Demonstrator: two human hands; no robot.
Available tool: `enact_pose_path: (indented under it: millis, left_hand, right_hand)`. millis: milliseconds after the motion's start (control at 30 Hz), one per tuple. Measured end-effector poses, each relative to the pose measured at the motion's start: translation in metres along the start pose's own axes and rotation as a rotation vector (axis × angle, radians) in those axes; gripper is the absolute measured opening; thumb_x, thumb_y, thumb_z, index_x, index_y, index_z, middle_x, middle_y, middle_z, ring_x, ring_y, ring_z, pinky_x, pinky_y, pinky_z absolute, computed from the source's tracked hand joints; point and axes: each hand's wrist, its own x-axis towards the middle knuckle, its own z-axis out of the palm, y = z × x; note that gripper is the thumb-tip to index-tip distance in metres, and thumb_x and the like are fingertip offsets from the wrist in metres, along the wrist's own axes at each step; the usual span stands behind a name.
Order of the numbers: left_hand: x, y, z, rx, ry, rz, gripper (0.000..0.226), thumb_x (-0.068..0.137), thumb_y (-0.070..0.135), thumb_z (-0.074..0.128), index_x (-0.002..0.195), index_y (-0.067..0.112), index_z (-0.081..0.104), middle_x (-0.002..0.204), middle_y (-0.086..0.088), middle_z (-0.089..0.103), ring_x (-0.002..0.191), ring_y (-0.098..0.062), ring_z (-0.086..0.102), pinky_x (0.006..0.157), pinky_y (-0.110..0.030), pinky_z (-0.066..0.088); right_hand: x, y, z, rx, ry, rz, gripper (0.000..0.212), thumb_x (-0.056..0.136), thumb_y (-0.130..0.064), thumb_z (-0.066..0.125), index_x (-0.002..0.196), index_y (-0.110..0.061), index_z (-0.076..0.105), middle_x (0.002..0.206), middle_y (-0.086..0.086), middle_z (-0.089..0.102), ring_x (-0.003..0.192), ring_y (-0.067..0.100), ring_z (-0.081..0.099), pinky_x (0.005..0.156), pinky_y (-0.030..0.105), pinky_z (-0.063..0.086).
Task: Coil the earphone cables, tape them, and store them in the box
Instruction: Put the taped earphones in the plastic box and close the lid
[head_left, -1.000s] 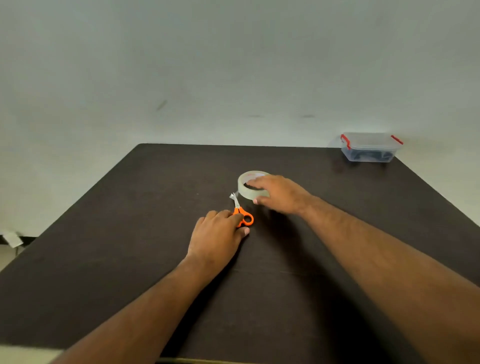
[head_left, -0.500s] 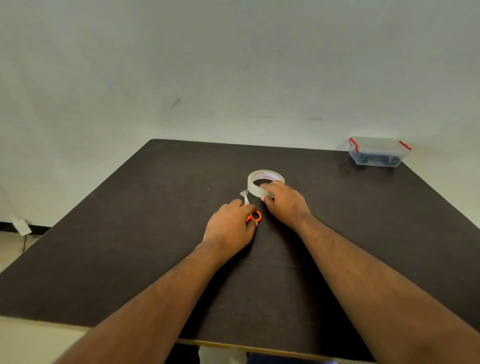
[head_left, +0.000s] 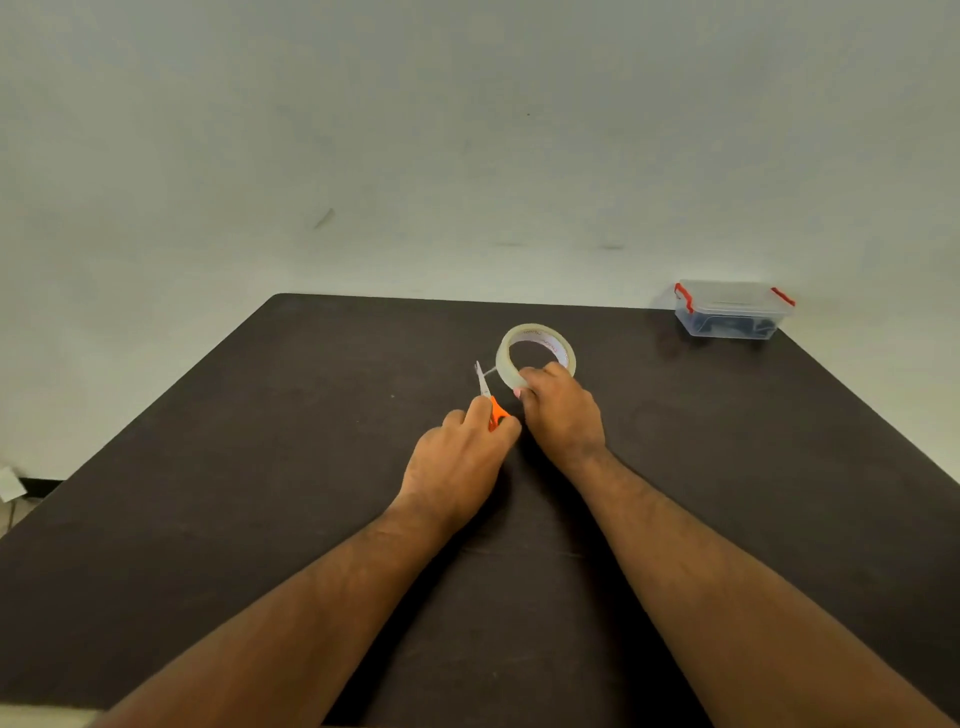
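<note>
1. The roll of tape (head_left: 535, 349) is being gripped at its near edge by the curled fingers of the right hand (head_left: 563, 410), mid-table (head_left: 260, 467).
2. Orange-handled scissors (head_left: 491, 400) are being held by the left hand (head_left: 457, 465), blades beside the roll.
3. The lidded box (head_left: 730, 312) is being left at the far right corner.
</note>
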Motion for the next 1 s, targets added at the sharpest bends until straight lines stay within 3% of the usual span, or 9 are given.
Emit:
enact_pose_path:
  millis: [167,300,433,667,733,833,933,1000]
  left_hand:
    - [0.008,0.014,-0.006,-0.041,0.045,0.019,0.041,0.095,0.011,0.041,0.132,0.024,0.032,0.118,-0.005,0.041,0.083,-0.020,0.052,0.057,-0.029,0.037]
    - [0.013,0.019,-0.011,-0.024,0.144,-0.014,0.023,0.100,0.022,0.043,0.122,0.024,0.042,0.113,0.000,0.045,0.076,-0.014,0.046,0.051,-0.026,0.029]
    - [0.015,0.010,-0.002,0.025,0.217,0.124,0.038,0.070,0.007,0.079,0.101,0.015,0.060,0.090,-0.006,0.057,0.056,-0.018,0.048,0.035,-0.025,0.031]
    - [0.044,0.035,0.006,0.044,0.241,0.281,0.052,0.055,0.001,0.086,0.102,0.010,0.067,0.091,-0.009,0.063,0.056,-0.021,0.055,0.037,-0.027,0.043]
    - [0.059,0.046,0.009,0.034,0.253,0.305,0.050,0.055,0.004,0.088,0.100,0.013,0.068,0.087,-0.006,0.063,0.055,-0.020,0.056,0.037,-0.026,0.041]
    - [0.088,0.067,0.016,0.000,0.243,0.324,0.052,0.052,0.005,0.089,0.098,0.018,0.069,0.083,0.000,0.061,0.052,-0.019,0.054,0.034,-0.024,0.034]
    - [0.118,0.093,0.023,-0.026,0.160,0.354,0.042,0.068,0.010,0.082,0.106,0.021,0.067,0.092,0.000,0.061,0.067,-0.020,0.058,0.042,-0.027,0.035]
    - [0.142,0.113,0.038,-0.037,0.122,0.346,0.031,0.092,0.013,0.060,0.122,0.021,0.057,0.110,-0.001,0.056,0.090,-0.023,0.057,0.055,-0.032,0.038]
  right_hand:
    - [-0.004,0.000,-0.008,-0.098,0.047,-0.005,0.024,0.099,-0.031,0.046,0.113,-0.015,0.056,0.103,0.006,0.054,0.078,0.031,0.065,0.071,0.043,0.056]
    - [0.004,0.017,-0.020,-0.077,0.121,0.142,0.025,0.099,-0.029,0.044,0.110,-0.014,0.061,0.105,0.007,0.058,0.085,0.032,0.065,0.071,0.039,0.053]
    - [0.006,0.032,-0.036,-0.201,0.075,0.082,0.027,0.100,-0.029,0.044,0.115,-0.014,0.061,0.102,0.006,0.057,0.079,0.027,0.065,0.066,0.037,0.055]
    - [0.010,0.076,-0.079,-0.225,0.077,0.132,0.023,0.099,-0.026,0.047,0.114,-0.015,0.063,0.104,0.007,0.058,0.083,0.027,0.062,0.071,0.033,0.049]
    - [0.011,0.099,-0.094,-0.185,0.104,0.171,0.022,0.099,-0.026,0.047,0.109,-0.016,0.065,0.101,0.005,0.060,0.081,0.025,0.061,0.070,0.032,0.047]
    - [0.013,0.144,-0.115,-0.146,0.127,0.251,0.025,0.097,-0.027,0.050,0.115,-0.019,0.065,0.116,0.008,0.064,0.095,0.031,0.064,0.079,0.036,0.050]
    - [0.014,0.190,-0.131,-0.113,0.095,0.322,0.035,0.096,-0.030,0.052,0.130,-0.025,0.058,0.125,0.007,0.063,0.109,0.031,0.060,0.092,0.035,0.047]
    - [0.016,0.217,-0.137,-0.064,0.090,0.355,0.040,0.095,-0.028,0.054,0.134,-0.020,0.055,0.131,0.007,0.060,0.116,0.030,0.057,0.100,0.033,0.042]
